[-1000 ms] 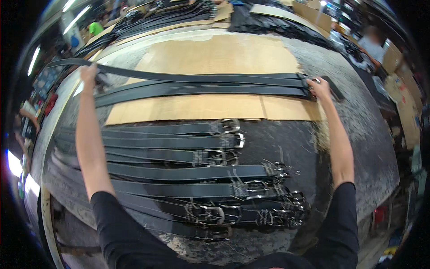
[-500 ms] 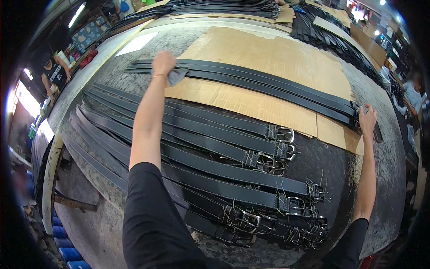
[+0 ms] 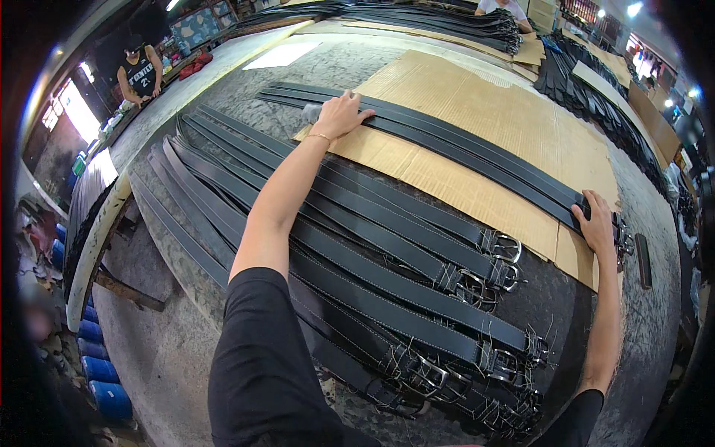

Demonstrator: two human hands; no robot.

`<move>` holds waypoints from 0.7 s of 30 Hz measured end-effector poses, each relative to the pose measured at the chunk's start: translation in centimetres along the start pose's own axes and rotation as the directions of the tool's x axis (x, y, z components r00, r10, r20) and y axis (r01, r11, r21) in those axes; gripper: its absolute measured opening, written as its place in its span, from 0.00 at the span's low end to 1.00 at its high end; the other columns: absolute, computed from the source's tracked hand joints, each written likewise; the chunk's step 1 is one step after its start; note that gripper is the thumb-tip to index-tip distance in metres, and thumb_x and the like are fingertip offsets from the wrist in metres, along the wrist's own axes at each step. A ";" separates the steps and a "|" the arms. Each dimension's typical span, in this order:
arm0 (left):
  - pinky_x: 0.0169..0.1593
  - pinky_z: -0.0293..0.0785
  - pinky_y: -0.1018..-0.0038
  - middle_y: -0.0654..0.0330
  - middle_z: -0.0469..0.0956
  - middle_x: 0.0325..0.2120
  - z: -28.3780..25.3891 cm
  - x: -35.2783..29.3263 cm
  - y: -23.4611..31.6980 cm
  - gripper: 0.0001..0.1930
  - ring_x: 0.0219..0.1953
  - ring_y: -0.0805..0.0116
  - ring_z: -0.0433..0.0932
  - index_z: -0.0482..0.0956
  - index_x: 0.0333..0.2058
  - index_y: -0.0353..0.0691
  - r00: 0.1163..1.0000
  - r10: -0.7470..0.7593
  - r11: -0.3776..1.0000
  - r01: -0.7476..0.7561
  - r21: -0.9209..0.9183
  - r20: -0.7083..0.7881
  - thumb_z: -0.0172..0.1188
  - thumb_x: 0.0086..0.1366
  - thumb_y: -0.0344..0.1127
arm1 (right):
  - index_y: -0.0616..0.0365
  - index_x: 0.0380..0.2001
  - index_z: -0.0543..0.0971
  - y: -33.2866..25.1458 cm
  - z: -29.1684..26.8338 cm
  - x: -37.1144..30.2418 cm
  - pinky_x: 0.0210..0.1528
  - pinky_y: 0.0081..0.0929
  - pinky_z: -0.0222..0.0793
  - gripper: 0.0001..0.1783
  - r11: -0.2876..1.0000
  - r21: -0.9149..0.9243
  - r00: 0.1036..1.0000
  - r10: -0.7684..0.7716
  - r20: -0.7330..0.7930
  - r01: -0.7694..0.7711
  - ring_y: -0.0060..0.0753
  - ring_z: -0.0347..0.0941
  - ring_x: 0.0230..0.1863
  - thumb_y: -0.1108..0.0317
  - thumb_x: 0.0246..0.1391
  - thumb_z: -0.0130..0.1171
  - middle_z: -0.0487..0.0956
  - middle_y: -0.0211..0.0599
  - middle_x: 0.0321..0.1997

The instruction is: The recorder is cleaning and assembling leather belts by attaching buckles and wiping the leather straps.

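Several black belts lie side by side in a row across cardboard, with their metal buckles at the right end. Across the left part of this row, my left hand rests palm down, thumb pointing right. A small grey cloth pokes out from beneath its left side; the rest is hidden under the palm. My right hand grips the same belts just short of the buckles, its fingers over the top and thumb on the near side. Closer to me lies a larger group of black stitched belts.
Under the row is a cardboard sheet on the grey worktable. Right of the buckles lies a short dark strip. Piles of black straps fill the far side. A person works at the far left; blue drums stand below.
The left hand has gone from a fist to a flatter palm, and the cloth shows on its left instead of its right. My right hand has shifted onto the belts beside the buckles. The view has turned.
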State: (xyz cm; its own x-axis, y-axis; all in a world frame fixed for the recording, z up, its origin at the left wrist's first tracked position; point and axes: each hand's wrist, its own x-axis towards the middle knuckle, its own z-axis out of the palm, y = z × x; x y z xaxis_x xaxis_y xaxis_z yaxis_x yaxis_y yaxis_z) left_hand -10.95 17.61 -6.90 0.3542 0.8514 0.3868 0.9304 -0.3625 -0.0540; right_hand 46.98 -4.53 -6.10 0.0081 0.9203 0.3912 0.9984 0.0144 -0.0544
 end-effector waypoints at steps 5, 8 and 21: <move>0.45 0.78 0.54 0.37 0.73 0.51 0.7 -0.3 0.4 0.44 0.47 0.39 0.79 0.76 0.50 0.28 0.911 -0.412 0.911 0.412 -0.019 -0.022 0.48 0.62 0.73 | 0.59 0.64 0.68 -2.1 0.7 1.2 0.69 0.42 0.55 0.36 0.994 0.105 0.993 -0.008 0.117 -0.005 0.53 0.61 0.68 0.45 0.61 0.56 0.69 0.54 0.65; 0.46 0.78 0.52 0.37 0.72 0.52 1.0 -0.1 0.3 0.41 0.49 0.39 0.78 0.77 0.49 0.29 0.895 -0.447 0.894 0.447 -0.028 0.014 0.47 0.65 0.70 | 0.59 0.64 0.68 -3.8 0.7 2.1 0.69 0.42 0.55 0.35 0.984 0.175 0.990 0.016 0.143 -0.042 0.53 0.61 0.67 0.46 0.61 0.55 0.69 0.55 0.65; 0.35 0.79 0.58 0.55 0.80 0.42 2.2 0.5 1.0 0.14 0.31 0.50 0.83 0.81 0.43 0.44 0.953 0.250 0.968 -0.245 0.049 -0.169 0.53 0.68 0.44 | 0.53 0.58 0.73 -4.3 3.2 2.1 0.65 0.47 0.56 0.31 0.996 0.085 0.999 -0.024 0.048 0.020 0.50 0.66 0.60 0.42 0.62 0.51 0.74 0.47 0.56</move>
State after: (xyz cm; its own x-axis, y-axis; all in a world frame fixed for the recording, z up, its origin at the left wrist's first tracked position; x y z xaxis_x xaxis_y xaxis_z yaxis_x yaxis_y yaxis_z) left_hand -9.69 18.52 -8.84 0.5542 0.6572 0.5109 0.8187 -0.5411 -0.1922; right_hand 42.50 -1.36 -8.00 -0.0190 0.9373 0.3480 0.9900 0.0662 -0.1243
